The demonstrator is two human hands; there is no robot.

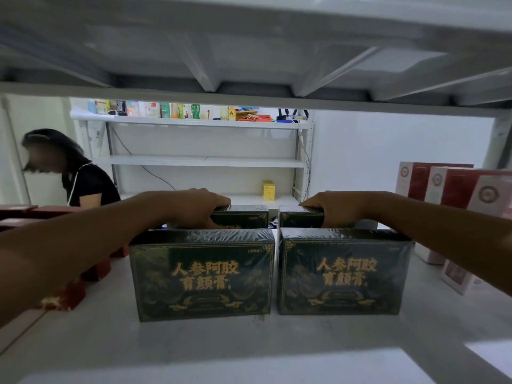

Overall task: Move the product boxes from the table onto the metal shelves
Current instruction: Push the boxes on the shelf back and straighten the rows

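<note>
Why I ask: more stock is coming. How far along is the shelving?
Done: front left box and front right box stand on the shelf. In hand: left hand grips rear left box, right hand grips rear right box. Left: table is out of view, so remaining boxes cannot be told.

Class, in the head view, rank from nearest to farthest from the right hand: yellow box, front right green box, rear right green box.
1. Rear right green box, gripped by the right hand.
2. Front right green box, just in front of it.
3. Yellow box, on the far shelving.
</note>
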